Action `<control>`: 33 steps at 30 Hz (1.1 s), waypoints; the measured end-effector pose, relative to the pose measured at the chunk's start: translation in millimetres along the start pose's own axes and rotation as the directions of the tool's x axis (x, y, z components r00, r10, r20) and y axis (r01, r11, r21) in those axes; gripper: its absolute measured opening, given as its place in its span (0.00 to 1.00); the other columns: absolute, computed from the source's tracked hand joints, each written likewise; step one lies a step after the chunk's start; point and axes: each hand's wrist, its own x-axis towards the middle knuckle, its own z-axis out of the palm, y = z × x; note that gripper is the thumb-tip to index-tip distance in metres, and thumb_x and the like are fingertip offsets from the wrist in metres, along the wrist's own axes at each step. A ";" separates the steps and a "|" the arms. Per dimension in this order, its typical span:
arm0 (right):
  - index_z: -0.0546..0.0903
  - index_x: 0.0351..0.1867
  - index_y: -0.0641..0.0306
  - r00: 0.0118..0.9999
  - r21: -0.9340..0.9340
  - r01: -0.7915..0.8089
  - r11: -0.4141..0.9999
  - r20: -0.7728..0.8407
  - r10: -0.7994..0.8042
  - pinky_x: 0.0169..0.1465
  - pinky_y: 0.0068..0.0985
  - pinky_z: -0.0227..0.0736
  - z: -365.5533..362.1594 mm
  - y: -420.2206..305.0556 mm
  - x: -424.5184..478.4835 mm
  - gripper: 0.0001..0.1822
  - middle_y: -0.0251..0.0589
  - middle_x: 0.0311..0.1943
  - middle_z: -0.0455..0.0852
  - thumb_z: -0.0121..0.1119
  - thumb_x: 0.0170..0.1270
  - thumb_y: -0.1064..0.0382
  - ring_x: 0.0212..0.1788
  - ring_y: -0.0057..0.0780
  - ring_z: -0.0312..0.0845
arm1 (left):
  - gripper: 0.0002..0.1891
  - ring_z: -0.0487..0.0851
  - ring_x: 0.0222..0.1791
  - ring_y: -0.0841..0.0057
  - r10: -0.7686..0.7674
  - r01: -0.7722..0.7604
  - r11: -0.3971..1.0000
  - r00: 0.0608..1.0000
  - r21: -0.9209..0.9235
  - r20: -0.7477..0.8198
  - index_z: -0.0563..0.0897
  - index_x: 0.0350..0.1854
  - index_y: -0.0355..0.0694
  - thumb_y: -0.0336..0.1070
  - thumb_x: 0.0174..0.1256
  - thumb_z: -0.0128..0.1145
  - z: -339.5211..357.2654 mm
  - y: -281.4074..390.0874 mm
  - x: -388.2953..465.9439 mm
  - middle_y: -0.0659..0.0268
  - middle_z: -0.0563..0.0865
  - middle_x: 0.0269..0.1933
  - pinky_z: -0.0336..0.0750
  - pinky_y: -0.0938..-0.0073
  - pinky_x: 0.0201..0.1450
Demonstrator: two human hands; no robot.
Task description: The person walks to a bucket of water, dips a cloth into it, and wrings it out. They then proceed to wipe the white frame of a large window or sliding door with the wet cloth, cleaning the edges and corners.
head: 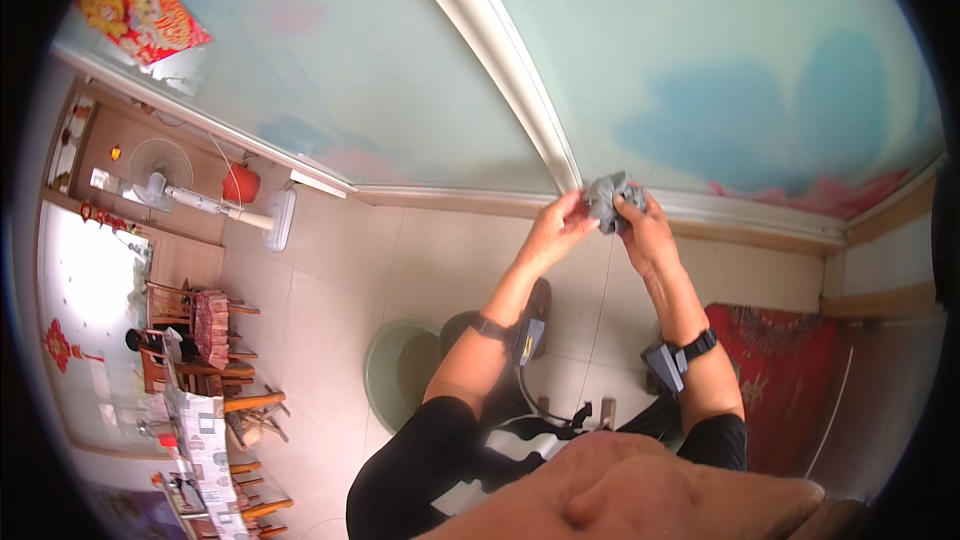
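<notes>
A crumpled grey cloth (609,199) is bunched between my two hands, in front of the lower end of a white door frame upright (517,82). My left hand (559,223) pinches its left side with thumb and fingers. On the other side, my right hand (646,229) grips the cloth with the thumb pressed on top. Behind the hands stand frosted glass panels (420,90) with blurred blue and pink flower prints. Whether the cloth touches the frame cannot be told.
Beside my legs stands a green tub (397,367). A red mat (780,367) lies at the right. Further left are a white standing fan (195,199), a red bucket (241,183), wooden chairs (214,330) and a table with a patterned cloth (206,435). A red picture (146,7) hangs on the glass.
</notes>
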 end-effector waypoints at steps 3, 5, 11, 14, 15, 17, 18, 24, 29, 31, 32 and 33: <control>0.73 0.56 0.62 1.000 0.003 0.015 1.000 0.027 -0.016 0.47 0.26 0.76 1.7 -2.1 0.2 0.19 0.38 0.45 0.80 0.57 0.64 0.69 0.45 0.26 0.78 | 0.31 0.76 0.52 0.77 -0.042 0.043 0.999 0.999 -0.026 0.033 0.64 0.66 0.35 0.31 0.61 0.62 -9.1 -6.3 3.0 0.61 0.74 0.58 0.73 0.73 0.54; 0.73 0.56 0.62 0.999 -0.008 0.043 0.999 0.030 -0.042 0.46 0.25 0.76 5.8 -1.9 -2.5 0.19 0.37 0.45 0.80 0.57 0.63 0.68 0.45 0.26 0.78 | 0.28 0.77 0.50 0.78 0.057 -0.062 0.992 0.997 -0.106 -0.053 0.67 0.64 0.36 0.31 0.61 0.62 -3.4 -3.6 -0.6 0.61 0.74 0.57 0.74 0.74 0.53; 0.73 0.54 0.63 0.996 -0.167 0.054 0.984 0.075 -0.042 0.37 0.21 0.78 3.0 10.0 -2.9 0.19 0.35 0.38 0.80 0.60 0.61 0.68 0.37 0.22 0.78 | 0.31 0.76 0.56 0.72 0.422 -0.333 0.871 0.884 0.362 -0.201 0.71 0.63 0.40 0.25 0.53 0.66 20.1 3.7 -9.7 0.60 0.70 0.63 0.78 0.69 0.50; 0.74 0.54 0.62 0.993 -0.221 0.014 0.975 0.119 0.012 0.39 0.21 0.78 7.4 7.8 -6.1 0.17 0.33 0.39 0.80 0.59 0.63 0.65 0.39 0.22 0.78 | 0.30 0.78 0.54 0.66 0.524 -0.337 0.732 0.834 0.593 -0.173 0.75 0.59 0.39 0.22 0.49 0.66 15.0 0.1 -10.2 0.59 0.71 0.63 0.79 0.70 0.49; 0.73 0.55 0.61 0.987 -0.242 0.008 0.970 0.159 0.031 0.41 0.22 0.78 6.8 6.9 -5.3 0.18 0.34 0.40 0.79 0.59 0.64 0.64 0.41 0.22 0.78 | 0.28 0.79 0.53 0.66 0.542 -0.334 0.697 0.825 0.634 -0.161 0.76 0.58 0.40 0.22 0.49 0.66 14.6 1.8 -11.1 0.59 0.73 0.61 0.79 0.71 0.49; 0.72 0.57 0.61 0.969 -0.286 -0.003 0.958 0.237 0.073 0.43 0.23 0.77 5.5 5.9 -2.4 0.21 0.34 0.43 0.79 0.58 0.64 0.61 0.44 0.24 0.77 | 0.25 0.80 0.51 0.68 0.479 -0.277 0.744 0.856 0.608 -0.195 0.77 0.55 0.37 0.24 0.52 0.64 6.7 6.7 -12.1 0.59 0.76 0.57 0.78 0.72 0.48; 0.71 0.59 0.61 0.975 -0.258 0.006 0.966 0.217 0.052 0.45 0.24 0.77 9.7 5.0 -4.3 0.22 0.35 0.45 0.78 0.58 0.65 0.59 0.46 0.25 0.76 | 0.23 0.80 0.50 0.69 0.446 -0.247 0.765 0.869 0.594 -0.213 0.78 0.54 0.35 0.24 0.53 0.64 2.0 11.8 -13.2 0.59 0.78 0.55 0.78 0.72 0.48; 0.68 0.63 0.60 0.981 -0.244 0.037 0.969 0.195 0.012 0.53 0.28 0.72 18.6 -2.6 -8.2 0.27 0.40 0.55 0.75 0.56 0.65 0.54 0.54 0.28 0.73 | 0.22 0.78 0.50 0.74 0.590 -0.364 0.803 0.599 0.472 -0.541 0.74 0.56 0.30 0.25 0.58 0.61 -26.0 93.9 -8.2 0.59 0.79 0.52 0.76 0.74 0.48; 0.70 0.61 0.61 0.969 -0.284 0.009 0.959 0.241 0.063 0.51 0.27 0.72 22.7 -6.6 -13.5 0.23 0.39 0.54 0.76 0.54 0.66 0.57 0.50 0.26 0.76 | 0.23 0.74 0.54 0.71 0.857 -0.595 0.465 0.118 0.655 -0.501 0.71 0.57 0.32 0.24 0.59 0.60 -39.7 233.4 6.4 0.58 0.73 0.57 0.71 0.70 0.57; 0.70 0.61 0.61 0.967 -0.277 0.012 0.961 0.247 0.059 0.50 0.26 0.72 24.4 -6.7 -13.8 0.23 0.39 0.54 0.76 0.54 0.66 0.58 0.48 0.26 0.77 | 0.20 0.73 0.54 0.69 0.935 -0.518 0.233 -0.114 0.823 -0.336 0.74 0.54 0.34 0.24 0.58 0.59 -54.3 270.3 21.0 0.57 0.73 0.57 0.69 0.68 0.57; 0.70 0.61 0.61 0.968 -0.278 0.014 0.960 0.245 0.057 0.50 0.25 0.72 23.0 -7.4 -13.8 0.22 0.38 0.54 0.76 0.54 0.66 0.58 0.47 0.26 0.78 | 0.19 0.73 0.53 0.67 0.944 -0.511 0.224 -0.100 0.830 -0.316 0.76 0.53 0.35 0.25 0.58 0.60 -56.2 283.7 26.3 0.56 0.73 0.57 0.69 0.68 0.58; 0.70 0.60 0.61 0.968 -0.278 0.014 0.960 0.246 0.057 0.50 0.25 0.72 22.6 -8.4 -13.4 0.22 0.38 0.54 0.77 0.54 0.66 0.58 0.47 0.26 0.78 | 0.18 0.73 0.53 0.65 0.952 -0.501 0.212 -0.087 0.839 -0.293 0.77 0.52 0.36 0.26 0.58 0.60 -57.2 296.7 29.4 0.56 0.73 0.57 0.69 0.67 0.58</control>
